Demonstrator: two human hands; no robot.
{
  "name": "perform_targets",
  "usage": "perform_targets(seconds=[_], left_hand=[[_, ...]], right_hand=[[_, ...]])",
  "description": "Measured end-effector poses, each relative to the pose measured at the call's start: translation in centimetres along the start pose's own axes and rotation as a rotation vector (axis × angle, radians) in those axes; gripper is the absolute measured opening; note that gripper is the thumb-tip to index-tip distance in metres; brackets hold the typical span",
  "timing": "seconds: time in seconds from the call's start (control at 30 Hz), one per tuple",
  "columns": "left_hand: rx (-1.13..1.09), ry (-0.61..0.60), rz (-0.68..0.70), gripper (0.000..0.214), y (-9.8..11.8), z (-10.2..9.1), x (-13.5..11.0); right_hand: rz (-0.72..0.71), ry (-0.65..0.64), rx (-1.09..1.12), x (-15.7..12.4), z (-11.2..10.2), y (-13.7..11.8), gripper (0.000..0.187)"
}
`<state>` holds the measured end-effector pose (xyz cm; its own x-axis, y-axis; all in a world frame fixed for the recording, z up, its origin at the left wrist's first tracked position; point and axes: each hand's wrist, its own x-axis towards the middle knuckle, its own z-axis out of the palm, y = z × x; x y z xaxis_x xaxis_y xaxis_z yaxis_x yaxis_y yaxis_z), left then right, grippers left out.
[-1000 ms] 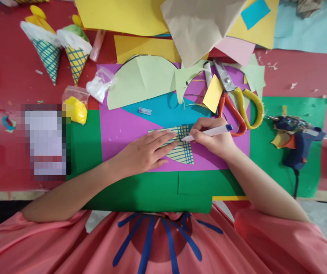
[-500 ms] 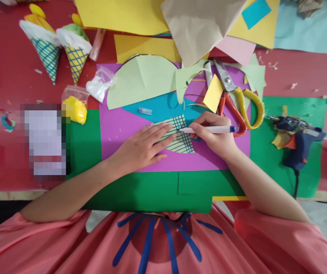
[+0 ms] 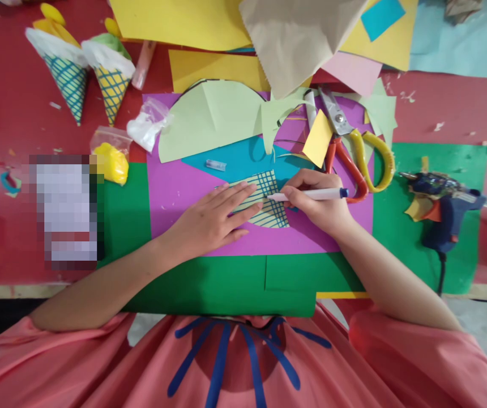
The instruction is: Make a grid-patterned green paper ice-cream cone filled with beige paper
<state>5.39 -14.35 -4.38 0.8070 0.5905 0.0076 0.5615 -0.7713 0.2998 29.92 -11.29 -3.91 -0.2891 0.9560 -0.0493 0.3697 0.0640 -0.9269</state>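
My left hand (image 3: pixel 213 218) lies flat, fingers stretched out, across a pale green paper piece (image 3: pixel 264 207) with blue lines, covering its left part. Crossing lines form a grid on the piece's right side. In my right hand (image 3: pixel 322 204) is a white marker (image 3: pixel 307 195) with a blue end, its tip on the paper among the lines. Under the piece are a blue paper sheet (image 3: pixel 230 153) and a purple sheet (image 3: pixel 175 209). A clear marker cap (image 3: pixel 216 165) rests on the blue sheet.
Scissors (image 3: pixel 345 130) with red and yellow handles lie beyond my right hand. A glue gun (image 3: pixel 443 215) sits at right. Two paper ice-cream cones (image 3: pixel 67 85) lie at upper left, near a bag of yellow clay (image 3: pixel 111 163). A pale green half-circle (image 3: pixel 213 116) lies ahead.
The marker and my right hand have shifted very slightly down and left over the grid. My left hand keeps its place on the paper.
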Motion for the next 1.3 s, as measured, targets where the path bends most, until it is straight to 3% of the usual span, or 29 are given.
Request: perform_targets(seconds=[1.3], left_hand=[[-0.013, 0.0, -0.004, 0.052, -0.01, -0.04, 0.01]], right_hand=[[-0.015, -0.146, 0.001, -0.11, -0.16, -0.46, 0.029]])
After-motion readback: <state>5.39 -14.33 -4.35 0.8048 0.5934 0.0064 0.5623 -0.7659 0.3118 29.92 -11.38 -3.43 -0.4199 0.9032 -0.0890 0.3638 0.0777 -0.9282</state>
